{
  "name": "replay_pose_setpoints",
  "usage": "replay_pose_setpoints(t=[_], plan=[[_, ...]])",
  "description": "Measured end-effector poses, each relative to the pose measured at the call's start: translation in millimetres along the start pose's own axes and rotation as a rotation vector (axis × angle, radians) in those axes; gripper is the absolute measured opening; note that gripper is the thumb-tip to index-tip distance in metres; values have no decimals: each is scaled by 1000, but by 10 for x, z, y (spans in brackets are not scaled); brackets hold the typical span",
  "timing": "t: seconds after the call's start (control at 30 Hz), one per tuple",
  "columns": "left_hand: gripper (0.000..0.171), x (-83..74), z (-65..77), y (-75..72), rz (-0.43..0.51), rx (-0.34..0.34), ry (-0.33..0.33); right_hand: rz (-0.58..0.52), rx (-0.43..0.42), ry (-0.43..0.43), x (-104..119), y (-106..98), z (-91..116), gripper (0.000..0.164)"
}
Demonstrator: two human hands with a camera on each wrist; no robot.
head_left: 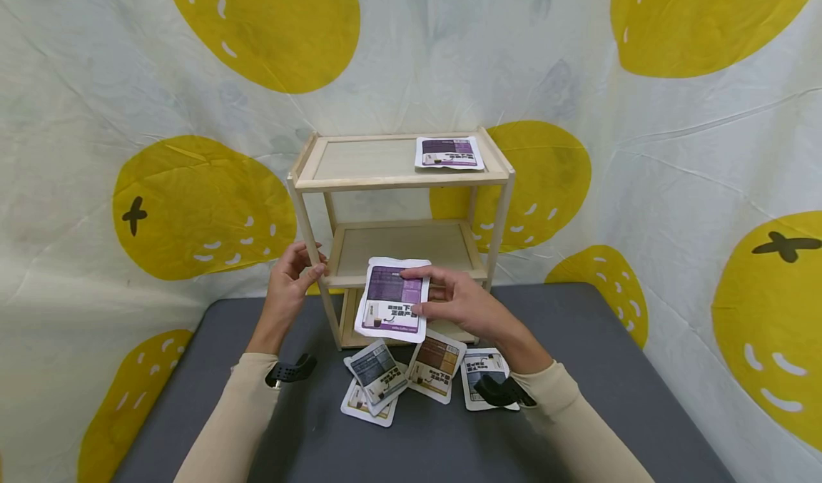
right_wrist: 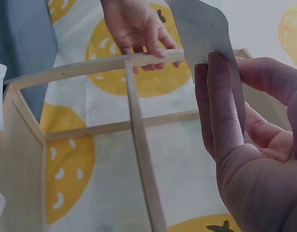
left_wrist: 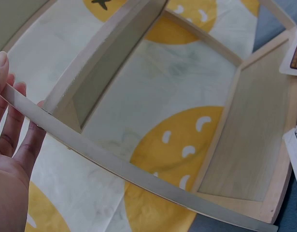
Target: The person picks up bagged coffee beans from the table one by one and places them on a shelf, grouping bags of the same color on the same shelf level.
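My right hand [head_left: 465, 308] holds a flat white-edged packet [head_left: 392, 297] with a purple label and a drink picture, its thumb and fingers pinching the right side. The packet hovers before the middle tier of a three-tier wooden shelf [head_left: 398, 182]. In the right wrist view, the packet's plain back [right_wrist: 201, 29] lies against the fingers. My left hand [head_left: 289, 280] grips the shelf's front left post [left_wrist: 97, 153] at middle-tier height, the thumb on one side and fingers on the other. A similar purple packet [head_left: 449, 153] lies flat on the top tier at right.
Several packets lie on the dark grey table [head_left: 308, 426] before the shelf: a blue-grey one [head_left: 379, 374] overlapping a yellowish one [head_left: 362, 406], a brown one [head_left: 438, 365], and another blue-grey one [head_left: 475, 379] partly behind my right wrist. A fruit-patterned cloth [head_left: 398, 62] hangs behind.
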State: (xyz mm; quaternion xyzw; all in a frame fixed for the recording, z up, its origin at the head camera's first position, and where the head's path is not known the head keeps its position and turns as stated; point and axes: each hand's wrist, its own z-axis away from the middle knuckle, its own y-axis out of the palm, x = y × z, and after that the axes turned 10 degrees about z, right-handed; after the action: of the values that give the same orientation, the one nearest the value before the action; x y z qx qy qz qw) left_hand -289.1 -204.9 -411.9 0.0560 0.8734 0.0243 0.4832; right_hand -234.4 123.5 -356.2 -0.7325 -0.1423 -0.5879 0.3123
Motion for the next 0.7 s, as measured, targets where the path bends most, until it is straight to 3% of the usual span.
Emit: replay_pose_setpoints(t=[0.7], plan=[[37,-14,10,13,-15,-9,-28,92,-10,-103,514,-186,-55,52]])
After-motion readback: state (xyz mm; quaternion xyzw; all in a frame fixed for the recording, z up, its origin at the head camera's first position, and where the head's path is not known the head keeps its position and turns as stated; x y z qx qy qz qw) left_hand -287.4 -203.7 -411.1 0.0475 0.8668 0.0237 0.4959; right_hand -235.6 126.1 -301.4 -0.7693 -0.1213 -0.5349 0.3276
